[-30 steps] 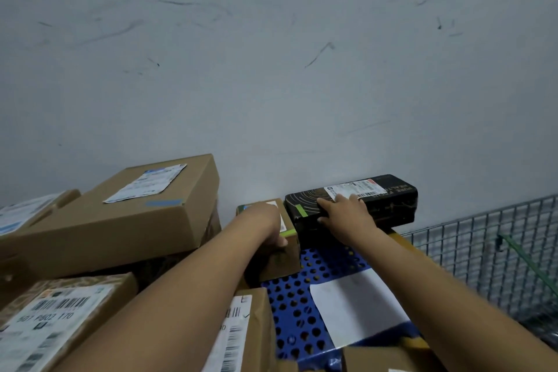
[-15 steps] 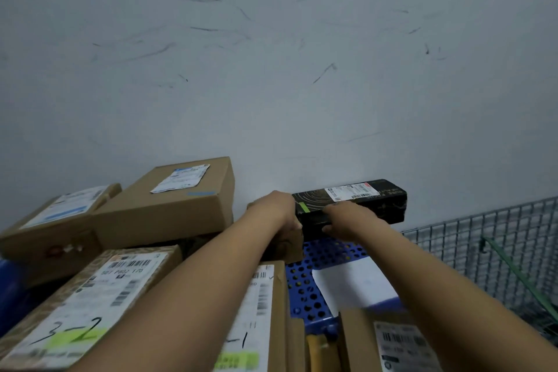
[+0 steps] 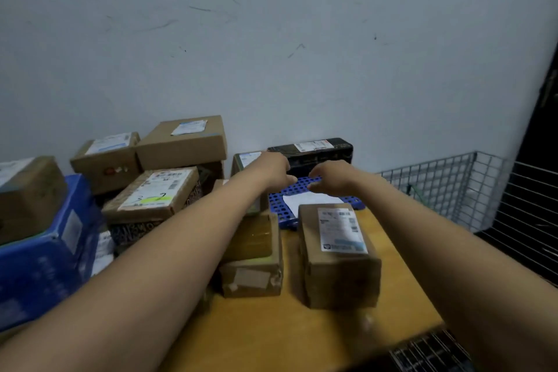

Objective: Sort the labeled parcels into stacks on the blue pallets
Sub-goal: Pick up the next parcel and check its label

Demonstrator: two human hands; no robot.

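A black parcel [image 3: 320, 153] with a white label lies against the wall at the back of the blue pallet [image 3: 276, 205]. A small brown labeled parcel [image 3: 245, 160] stands just left of it. My left hand [image 3: 276, 170] and my right hand [image 3: 330, 177] hover side by side in front of the black parcel, over the pallet. Their fingers are loosely curled and hold nothing. A white sheet [image 3: 308, 200] lies on the pallet below my right hand.
Two brown parcels [image 3: 338, 251] [image 3: 250, 254] sit on a wooden table [image 3: 302, 335] in front of the pallet. Several labeled cartons [image 3: 181, 142] are stacked at the left beside a blue box [image 3: 39, 269]. A wire cage [image 3: 447, 187] stands to the right.
Both hands have let go of the black parcel and the small brown parcel and drawn back toward me. The view has pulled back, showing the wooden table and more parcels.
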